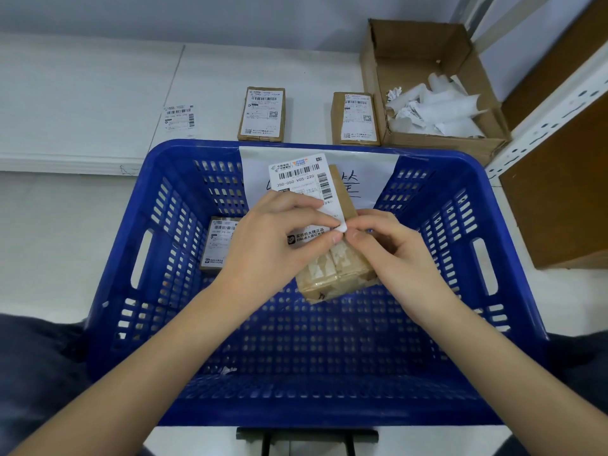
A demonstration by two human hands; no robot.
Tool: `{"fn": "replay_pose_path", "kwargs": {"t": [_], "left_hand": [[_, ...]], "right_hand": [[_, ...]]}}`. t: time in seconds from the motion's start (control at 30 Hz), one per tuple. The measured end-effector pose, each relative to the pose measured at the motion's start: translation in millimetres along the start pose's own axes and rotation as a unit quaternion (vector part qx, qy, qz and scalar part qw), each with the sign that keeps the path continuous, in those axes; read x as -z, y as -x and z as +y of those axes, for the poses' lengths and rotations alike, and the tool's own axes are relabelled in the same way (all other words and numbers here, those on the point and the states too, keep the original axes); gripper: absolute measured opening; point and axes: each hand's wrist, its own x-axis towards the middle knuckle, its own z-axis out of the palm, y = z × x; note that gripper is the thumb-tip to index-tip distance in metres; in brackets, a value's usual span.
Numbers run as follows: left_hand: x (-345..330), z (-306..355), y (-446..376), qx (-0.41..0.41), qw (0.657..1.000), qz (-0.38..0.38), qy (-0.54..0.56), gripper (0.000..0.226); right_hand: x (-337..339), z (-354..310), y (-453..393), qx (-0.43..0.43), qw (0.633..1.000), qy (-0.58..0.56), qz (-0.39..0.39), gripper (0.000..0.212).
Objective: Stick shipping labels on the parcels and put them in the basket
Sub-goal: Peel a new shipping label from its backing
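Observation:
Above the blue basket (pixel 513 258) I hold a brown taped parcel (pixel 339 274) and a white shipping label (pixel 302 179). My left hand (pixel 273 245) holds the label against the parcel. My right hand (pixel 398 248) pinches the label's lower right corner, where a bit of white backing curls up. One labelled parcel (pixel 218 243) lies inside the basket at its left. Two more labelled parcels (pixel 262 114) (pixel 355 119) rest on the white table behind the basket. A loose label (pixel 179 117) lies on the table to the left.
An open cardboard box (pixel 427 54) with crumpled backing papers (pixel 437 106) stands at the back right. A white metal shelf frame (pixel 546 110) with brown boards rises on the right. A sheet of paper (pixel 378 172) with handwriting hangs on the basket's far wall.

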Motion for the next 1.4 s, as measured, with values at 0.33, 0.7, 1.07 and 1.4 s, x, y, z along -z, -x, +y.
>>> {"fn": "replay_pose_path", "kwargs": {"t": [0.33,0.7,1.07,1.4], "left_hand": [[-0.9,-1.0,-1.0,0.007,1.000,0.001,0.003,0.031],[-1.1,-1.0,-0.5,0.004,1.000,0.001,0.000,0.030],[-1.9,-0.2,0.4,0.006,1.000,-0.002,-0.007,0.032],[-3.0,4.7,2.3,0.022,1.000,-0.002,-0.010,0.035]], "right_hand": [[0.1,0.3,0.0,0.002,1.000,0.007,0.001,0.013],[-0.8,-1.3,0.6,-0.007,1.000,-0.008,0.003,0.012],[0.0,0.8,0.2,0.003,1.000,0.001,0.005,0.012],[0.7,2.9,0.6,0.031,0.999,0.029,0.003,0.014]]}}
